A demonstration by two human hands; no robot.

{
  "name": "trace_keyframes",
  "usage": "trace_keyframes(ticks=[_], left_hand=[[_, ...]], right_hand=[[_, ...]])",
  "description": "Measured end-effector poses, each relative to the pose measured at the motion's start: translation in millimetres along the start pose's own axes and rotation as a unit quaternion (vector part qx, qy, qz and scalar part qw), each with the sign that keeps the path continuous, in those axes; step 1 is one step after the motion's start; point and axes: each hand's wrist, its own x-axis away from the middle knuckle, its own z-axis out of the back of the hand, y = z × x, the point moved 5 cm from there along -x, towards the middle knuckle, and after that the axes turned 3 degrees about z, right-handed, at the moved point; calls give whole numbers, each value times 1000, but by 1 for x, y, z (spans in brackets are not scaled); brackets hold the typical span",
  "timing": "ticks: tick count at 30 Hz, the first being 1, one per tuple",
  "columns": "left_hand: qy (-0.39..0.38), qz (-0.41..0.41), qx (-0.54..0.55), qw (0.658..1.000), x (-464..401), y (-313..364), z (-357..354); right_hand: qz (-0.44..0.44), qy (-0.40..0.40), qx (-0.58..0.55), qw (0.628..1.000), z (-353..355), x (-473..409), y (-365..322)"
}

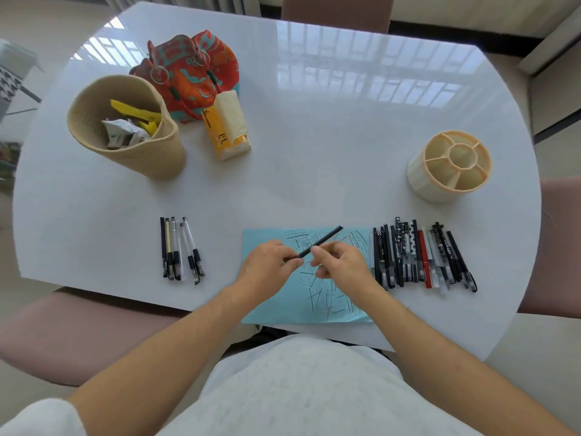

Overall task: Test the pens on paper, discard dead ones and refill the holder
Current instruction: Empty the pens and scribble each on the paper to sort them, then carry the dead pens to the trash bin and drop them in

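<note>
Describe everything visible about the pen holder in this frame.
The pen holder is a round, cream-coloured cup that looks like plastic, with faceted outer walls. Inside, thin walls divide it into a central well ringed by several outer compartments. All that show look empty. It stands upright on the white table, at the person's far right, beyond the row of pens beside the blue paper. Nothing but the table touches it, and neither hand is near it.

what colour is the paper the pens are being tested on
Light blue paper, covered in dark and red scribbles, seen in the head view.
</note>
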Motion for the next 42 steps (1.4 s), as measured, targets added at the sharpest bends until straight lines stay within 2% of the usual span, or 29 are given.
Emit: trace_keyframes(ticks=[4, 9, 12, 15, 19, 26, 30, 36, 42], left_hand=[[85, 128, 24, 988, 13, -66, 30], [174, 276, 43, 944, 60, -167, 71], [183, 333, 34, 924, 76, -207, 87], [148, 365, 24, 919, 79, -229, 92], [124, 373, 1, 919, 73, -239, 94], [182, 362, -10, 914, 56, -242, 103], [168, 380, -10, 910, 40, -234, 98], [117, 390, -94, 909, 10, -206, 86], [90, 340, -112, 929, -4, -200, 72]], right_hand=[[-27, 35, 10, 999, 19, -6, 16], [-37, 59, 73, 995, 32, -9, 31], [-39, 59, 100, 992, 25, -9, 34], [-39, 49, 117, 991, 12, -11, 33], [-28, 44, 129, 990, -4, -15, 25], [-19, 55, 154, 986, -18, -10, 15], [-32, 72, 153, 985, -21, -3, 20], [-50, 94, 155, 982, -24, 4, 33], [-52, 114, 143, 982, -27, 17, 44]])
